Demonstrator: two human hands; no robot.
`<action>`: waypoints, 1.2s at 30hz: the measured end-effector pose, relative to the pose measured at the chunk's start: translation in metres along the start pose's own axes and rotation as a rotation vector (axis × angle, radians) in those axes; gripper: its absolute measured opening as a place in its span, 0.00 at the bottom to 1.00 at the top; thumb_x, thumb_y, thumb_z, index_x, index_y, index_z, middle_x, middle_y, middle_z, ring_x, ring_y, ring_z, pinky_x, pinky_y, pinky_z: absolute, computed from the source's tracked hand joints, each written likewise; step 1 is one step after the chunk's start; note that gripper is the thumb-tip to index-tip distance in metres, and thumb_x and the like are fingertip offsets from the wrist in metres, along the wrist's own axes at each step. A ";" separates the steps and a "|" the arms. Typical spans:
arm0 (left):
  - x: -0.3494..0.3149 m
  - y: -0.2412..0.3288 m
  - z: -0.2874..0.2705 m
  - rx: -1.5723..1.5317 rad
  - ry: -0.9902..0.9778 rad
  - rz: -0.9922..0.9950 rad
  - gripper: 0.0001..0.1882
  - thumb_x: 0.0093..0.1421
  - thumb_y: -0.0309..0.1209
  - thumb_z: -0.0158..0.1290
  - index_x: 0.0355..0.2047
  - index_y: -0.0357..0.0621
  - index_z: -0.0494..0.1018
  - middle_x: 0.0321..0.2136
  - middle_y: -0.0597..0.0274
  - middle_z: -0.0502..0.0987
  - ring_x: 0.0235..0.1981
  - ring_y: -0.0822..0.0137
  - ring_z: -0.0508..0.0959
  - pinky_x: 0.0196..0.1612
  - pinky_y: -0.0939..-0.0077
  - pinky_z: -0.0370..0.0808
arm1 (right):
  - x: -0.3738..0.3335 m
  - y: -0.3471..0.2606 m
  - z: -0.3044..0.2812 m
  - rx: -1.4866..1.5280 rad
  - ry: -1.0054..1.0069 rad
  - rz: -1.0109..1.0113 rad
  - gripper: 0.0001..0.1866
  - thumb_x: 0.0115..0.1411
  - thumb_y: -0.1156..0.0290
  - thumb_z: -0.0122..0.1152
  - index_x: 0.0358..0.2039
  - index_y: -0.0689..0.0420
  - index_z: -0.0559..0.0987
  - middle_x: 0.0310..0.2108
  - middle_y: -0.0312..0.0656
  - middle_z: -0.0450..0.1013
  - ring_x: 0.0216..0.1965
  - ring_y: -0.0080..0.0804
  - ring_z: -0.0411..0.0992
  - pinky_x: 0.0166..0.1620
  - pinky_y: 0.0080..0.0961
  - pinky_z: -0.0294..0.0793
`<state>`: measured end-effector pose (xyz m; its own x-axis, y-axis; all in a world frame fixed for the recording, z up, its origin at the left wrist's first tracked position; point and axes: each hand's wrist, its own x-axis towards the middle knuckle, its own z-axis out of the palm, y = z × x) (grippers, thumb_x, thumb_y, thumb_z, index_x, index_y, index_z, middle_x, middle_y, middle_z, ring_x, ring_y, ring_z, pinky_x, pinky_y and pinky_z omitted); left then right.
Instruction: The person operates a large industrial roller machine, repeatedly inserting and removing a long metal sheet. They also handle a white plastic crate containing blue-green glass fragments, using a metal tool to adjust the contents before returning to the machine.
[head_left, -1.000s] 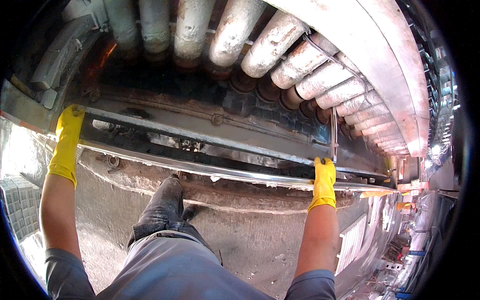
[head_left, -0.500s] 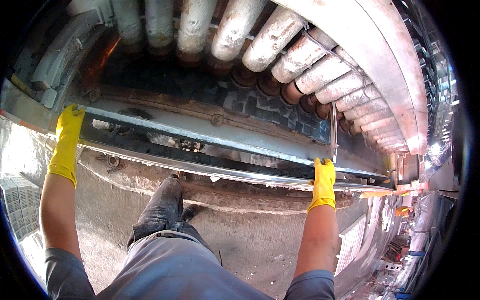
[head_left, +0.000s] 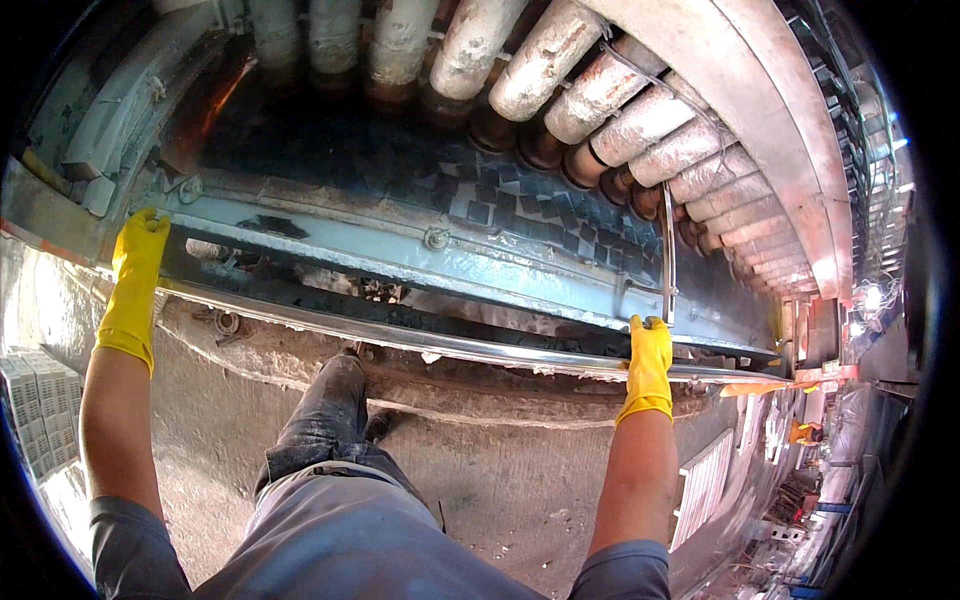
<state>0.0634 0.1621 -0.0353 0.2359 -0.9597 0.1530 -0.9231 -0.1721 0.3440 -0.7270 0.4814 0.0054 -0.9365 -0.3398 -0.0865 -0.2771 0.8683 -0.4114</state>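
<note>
Both my hands wear yellow rubber gloves. My left hand [head_left: 140,250] has its fingers curled over the left end of a long pale ledge [head_left: 350,258] on a large machine. Far to the right, my right hand [head_left: 649,362] is closed over the same ledge near its right part, beside an upright metal bar [head_left: 667,262]. The undersides of both grips are hidden. A shiny metal rail [head_left: 430,343] runs along the near side, below the ledge, with a dark gap between them. Behind the ledge, many small dark square tiles [head_left: 520,212] lie on the machine's bed.
A row of thick pale cylinders [head_left: 530,60] hangs from a wide curved beam [head_left: 740,60] over the bed. Stacked pale crates [head_left: 40,410] stand at the left. A slatted pale panel [head_left: 703,490] lies on the concrete floor [head_left: 540,480] at the right, with clutter farther off.
The beam and its cylinders have shifted away from me, showing more of the tiles. The ledge's top looks brighter and bluer. Both my hands stay in place.
</note>
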 end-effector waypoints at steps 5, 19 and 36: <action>-0.011 -0.010 -0.001 -0.008 -0.013 -0.005 0.27 0.59 0.46 0.63 0.52 0.41 0.78 0.39 0.53 0.85 0.42 0.58 0.85 0.46 0.67 0.78 | -0.012 0.004 -0.008 -0.117 0.000 -0.049 0.32 0.60 0.52 0.65 0.58 0.61 0.77 0.55 0.52 0.77 0.56 0.48 0.75 0.59 0.36 0.70; -0.045 -0.025 -0.011 -0.048 -0.008 -0.016 0.26 0.59 0.44 0.62 0.53 0.40 0.78 0.40 0.50 0.85 0.43 0.55 0.84 0.47 0.65 0.78 | -0.055 0.017 -0.021 -0.028 -0.007 -0.008 0.30 0.61 0.54 0.65 0.59 0.58 0.77 0.54 0.50 0.77 0.52 0.46 0.76 0.48 0.37 0.79; -0.031 -0.025 -0.007 -0.024 -0.020 -0.021 0.26 0.60 0.47 0.61 0.52 0.42 0.78 0.40 0.51 0.85 0.44 0.55 0.84 0.48 0.64 0.78 | -0.056 -0.001 -0.021 0.106 -0.037 0.089 0.29 0.62 0.54 0.65 0.60 0.54 0.76 0.51 0.47 0.77 0.44 0.43 0.78 0.29 0.38 0.85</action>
<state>0.0812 0.1981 -0.0420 0.2485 -0.9602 0.1275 -0.9104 -0.1865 0.3694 -0.6790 0.5069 0.0301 -0.9473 -0.2777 -0.1595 -0.1668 0.8531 -0.4943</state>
